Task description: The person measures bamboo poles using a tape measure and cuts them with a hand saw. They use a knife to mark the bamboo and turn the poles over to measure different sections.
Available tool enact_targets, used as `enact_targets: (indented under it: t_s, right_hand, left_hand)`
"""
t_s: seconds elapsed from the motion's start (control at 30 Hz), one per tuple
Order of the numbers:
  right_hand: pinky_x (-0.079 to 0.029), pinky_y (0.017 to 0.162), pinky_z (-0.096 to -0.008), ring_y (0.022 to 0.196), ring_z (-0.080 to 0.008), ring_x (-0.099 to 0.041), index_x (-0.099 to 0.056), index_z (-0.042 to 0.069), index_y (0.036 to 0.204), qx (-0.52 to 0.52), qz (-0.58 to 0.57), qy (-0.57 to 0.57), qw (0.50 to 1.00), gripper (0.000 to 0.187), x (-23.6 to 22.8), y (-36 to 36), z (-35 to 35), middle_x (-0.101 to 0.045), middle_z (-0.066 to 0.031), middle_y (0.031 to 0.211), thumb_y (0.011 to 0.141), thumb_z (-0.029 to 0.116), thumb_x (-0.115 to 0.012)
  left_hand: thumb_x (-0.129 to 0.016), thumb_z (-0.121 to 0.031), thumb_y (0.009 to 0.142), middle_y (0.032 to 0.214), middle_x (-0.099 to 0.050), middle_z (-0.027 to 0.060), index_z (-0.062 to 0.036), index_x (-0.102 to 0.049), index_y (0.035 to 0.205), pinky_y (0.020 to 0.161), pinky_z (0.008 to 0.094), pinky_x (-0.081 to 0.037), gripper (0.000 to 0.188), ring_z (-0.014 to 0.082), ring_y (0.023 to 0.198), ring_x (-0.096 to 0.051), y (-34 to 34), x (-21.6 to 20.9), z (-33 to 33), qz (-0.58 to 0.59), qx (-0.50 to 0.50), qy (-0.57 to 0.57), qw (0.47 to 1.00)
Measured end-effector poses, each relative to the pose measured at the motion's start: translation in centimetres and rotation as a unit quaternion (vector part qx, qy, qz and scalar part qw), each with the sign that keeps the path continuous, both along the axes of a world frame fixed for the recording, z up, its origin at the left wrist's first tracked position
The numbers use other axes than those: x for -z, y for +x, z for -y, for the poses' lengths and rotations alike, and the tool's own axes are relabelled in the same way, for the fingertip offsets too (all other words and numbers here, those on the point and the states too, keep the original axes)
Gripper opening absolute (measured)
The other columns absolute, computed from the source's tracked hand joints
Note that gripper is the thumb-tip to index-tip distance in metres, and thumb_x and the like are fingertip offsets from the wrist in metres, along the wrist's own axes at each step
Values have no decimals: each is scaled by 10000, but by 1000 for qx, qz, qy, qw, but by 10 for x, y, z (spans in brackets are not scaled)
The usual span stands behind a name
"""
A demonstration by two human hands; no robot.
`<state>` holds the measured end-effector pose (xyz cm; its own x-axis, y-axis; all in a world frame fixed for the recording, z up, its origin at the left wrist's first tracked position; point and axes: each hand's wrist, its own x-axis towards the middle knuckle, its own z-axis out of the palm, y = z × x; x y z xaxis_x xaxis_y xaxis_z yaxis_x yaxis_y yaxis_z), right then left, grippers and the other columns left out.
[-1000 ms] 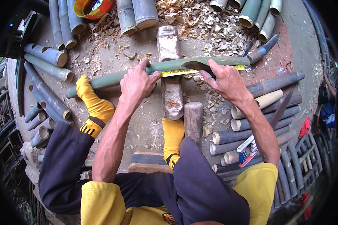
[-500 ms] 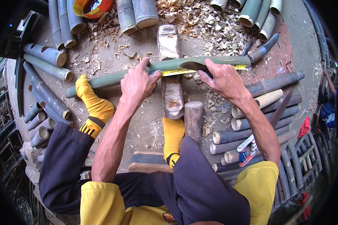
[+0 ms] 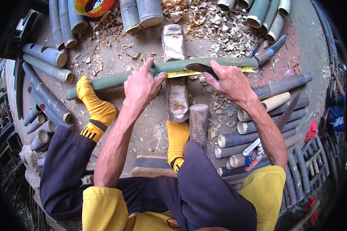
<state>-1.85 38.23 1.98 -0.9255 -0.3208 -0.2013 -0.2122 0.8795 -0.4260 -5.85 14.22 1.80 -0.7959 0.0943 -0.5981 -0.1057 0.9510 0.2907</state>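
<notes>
A green bamboo pole (image 3: 108,82) lies crosswise over a roughly squared log (image 3: 178,101). My left hand (image 3: 140,82) is closed round the pole, thumb at a yellow measuring tape (image 3: 177,74) stretched along its near side. A bit of blue, perhaps the tape's case, peeks from under this hand. My right hand (image 3: 233,82) grips a knife (image 3: 196,67), its dark blade pointing left across the pole and tape; its handle is hidden in the fingers. Beside the pole's left end rests my left foot in a yellow sock (image 3: 98,109).
Cut bamboo lengths (image 3: 243,138) lie stacked at right, with a handsaw (image 3: 254,154) on them. More bamboo tubes (image 3: 46,69) are at left. Wood chips (image 3: 235,34) cover the far ground near an orange bucket (image 3: 92,10). A short log (image 3: 198,121) lies by my right foot.
</notes>
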Motion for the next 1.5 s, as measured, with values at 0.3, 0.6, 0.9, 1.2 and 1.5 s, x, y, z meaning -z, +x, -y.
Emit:
enact_targets:
  t_s: [0.3, 0.6, 0.9, 1.2, 1.5]
  right_hand:
    - [-505, 560, -456, 620, -357, -621, -500, 50, 883, -20, 1, 16, 1000, 282, -4, -6, 0, -599, -169, 616, 868, 323, -570]
    - [-502, 580, -472, 640, -383, -618, -514, 37, 888, -48, 40, 21, 998, 311, -9, -22, -4, -590, -193, 615, 882, 347, -544]
    - [-504, 619, -478, 670, -391, -620, -540, 32, 904, -37, 84, 18, 996, 340, -10, -26, -3, -593, -198, 624, 884, 372, -535]
    - [-501, 620, -479, 674, -394, -619, -537, 30, 895, -36, 96, 19, 995, 349, -11, -28, -3, -594, -197, 627, 888, 378, -526]
    - [-492, 634, -492, 686, -402, -612, -542, 37, 894, -40, 113, 33, 992, 348, -17, -34, -2, -590, -213, 637, 887, 384, -523]
  left_hand:
    - [-615, -409, 817, 897, -644, 240, -102, -502, 1154, 742, 499, -486, 469, 426, 877, -621, -1, 0, 0, 0, -2, 8, 1000]
    - [-613, -406, 818, 874, -644, 240, -104, -506, 1140, 730, 508, -484, 454, 429, 858, -623, -1, -1, 0, -1, -3, 9, 1000]
    - [-618, -396, 815, 878, -647, 232, -98, -504, 1150, 739, 501, -484, 462, 423, 861, -624, 0, -2, 0, -3, -4, 12, 1000]
    - [-616, -404, 814, 883, -647, 235, -98, -506, 1150, 737, 498, -486, 467, 419, 864, -626, -1, -2, 0, 4, -4, 7, 1000]
    - [-616, -415, 812, 890, -649, 231, -121, -498, 1190, 745, 500, -486, 493, 422, 877, -622, -2, 0, 1, 9, -3, 7, 1000]
